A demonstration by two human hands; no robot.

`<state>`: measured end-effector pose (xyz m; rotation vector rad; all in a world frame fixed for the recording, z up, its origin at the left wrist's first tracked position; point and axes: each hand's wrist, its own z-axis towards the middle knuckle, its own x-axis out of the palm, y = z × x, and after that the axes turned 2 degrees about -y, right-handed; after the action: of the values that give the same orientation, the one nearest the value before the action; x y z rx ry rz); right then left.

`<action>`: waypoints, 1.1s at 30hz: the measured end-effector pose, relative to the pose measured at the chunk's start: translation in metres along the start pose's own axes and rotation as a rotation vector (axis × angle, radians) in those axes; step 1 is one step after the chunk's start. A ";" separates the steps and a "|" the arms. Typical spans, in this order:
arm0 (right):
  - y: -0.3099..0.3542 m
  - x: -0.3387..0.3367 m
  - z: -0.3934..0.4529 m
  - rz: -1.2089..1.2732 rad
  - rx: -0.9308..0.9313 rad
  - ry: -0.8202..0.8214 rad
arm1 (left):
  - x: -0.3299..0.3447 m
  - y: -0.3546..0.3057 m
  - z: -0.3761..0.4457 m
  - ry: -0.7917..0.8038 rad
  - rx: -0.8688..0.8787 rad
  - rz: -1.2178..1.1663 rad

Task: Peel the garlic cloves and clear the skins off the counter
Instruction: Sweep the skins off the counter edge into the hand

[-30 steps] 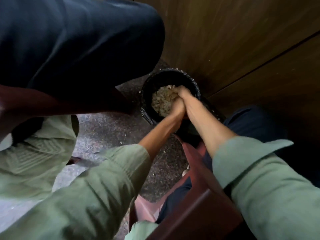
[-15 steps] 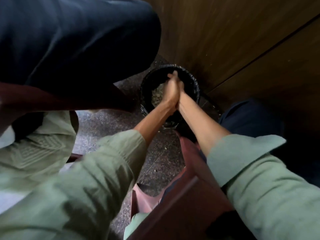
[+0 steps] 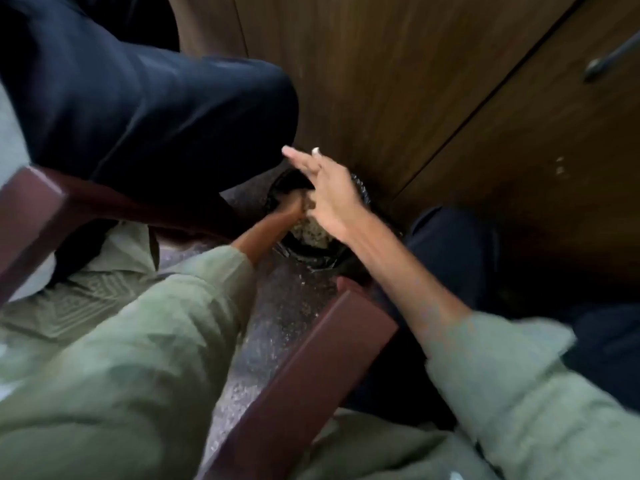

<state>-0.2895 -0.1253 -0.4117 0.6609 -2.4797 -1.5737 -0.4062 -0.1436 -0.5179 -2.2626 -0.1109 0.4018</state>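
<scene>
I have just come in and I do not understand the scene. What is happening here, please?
A person in green sleeves leans over a black-lined bin on the floor beside a wooden cabinet. The bin holds a pale heap that looks like garlic skins. The left hand is low over the bin's mouth, and blur hides how its fingers lie. The right hand is above the bin with straight, spread fingers and holds nothing. It looks like skins are being dropped or brushed off into the bin.

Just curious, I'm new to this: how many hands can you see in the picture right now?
2. The right hand hangs open above the black bin. The left hand reaches down into the bin, partly hidden behind the right one.
</scene>
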 end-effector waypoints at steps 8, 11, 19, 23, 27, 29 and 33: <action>0.088 -0.121 -0.077 0.439 -0.074 -0.082 | 0.007 -0.165 -0.138 0.334 0.333 -0.085; 0.133 -0.158 -0.135 0.377 -0.261 -0.100 | 0.022 -0.217 -0.193 0.451 0.394 -0.212; 0.218 -0.273 -0.320 -0.141 -0.652 -0.279 | 0.109 -0.306 -0.318 1.206 0.125 -0.504; 0.237 -0.361 -0.362 -0.210 -0.705 -0.619 | 0.158 -0.330 -0.343 1.303 0.005 -0.485; 0.232 -0.467 -0.363 -0.330 -0.577 -0.962 | 0.189 -0.344 -0.353 1.363 -0.016 -0.452; 0.223 -0.518 -0.347 -0.451 -0.414 -1.005 | 0.196 -0.343 -0.352 1.412 0.009 -0.517; 0.216 -0.572 -0.313 -0.800 -0.116 -0.938 | 0.204 -0.330 -0.341 1.486 0.101 -0.647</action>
<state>0.2651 -0.0621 -0.0111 1.2145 -2.8134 -2.8273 -0.0864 -0.1276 -0.1122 -1.7542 -0.0290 -1.5267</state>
